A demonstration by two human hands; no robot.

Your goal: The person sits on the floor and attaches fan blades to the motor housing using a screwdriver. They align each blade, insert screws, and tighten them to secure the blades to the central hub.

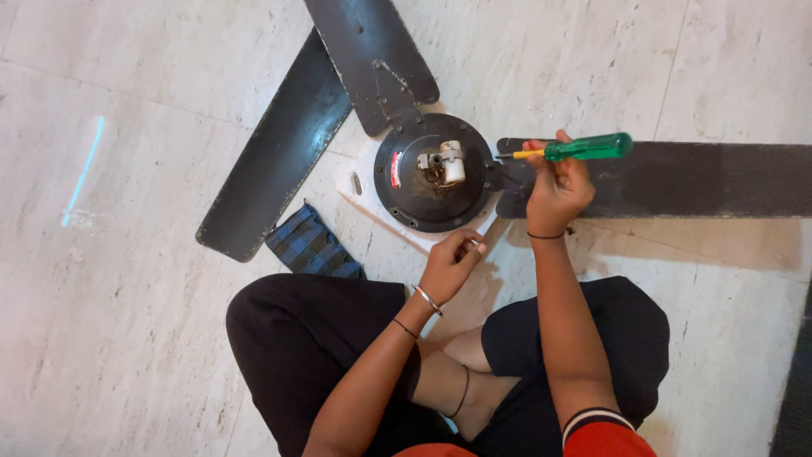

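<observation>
1. My right hand (554, 188) is curled around a green-handled screwdriver with a yellow collar (584, 149), its tip pointing left at the spot where one blade meets the round black metal motor housing of a ceiling fan (433, 173), which lies on the pale marble floor (135, 279) in front of my crossed legs.
2. My left hand (448, 264) rests at the near rim of the housing, fingers drawn together; whether they pinch a small part I cannot tell.
3. I count three dark flat fan blades: the one on the right (677, 179) still reaches the housing under my screwdriver, the upper one (372, 55) also seems to meet the hub by its bracket, and the long one on the left (275, 152) lies slanted, seemingly loose.
4. So I judge the work partly along: perhaps one blade detached, two still to deal with.
5. A white block-shaped part (451, 161) sits at the hub's centre, beside a small red label.
6. One white slab (355, 182) lies under the housing.
7. One folded blue checked cloth (311, 245) lies on the floor near my left knee.
</observation>
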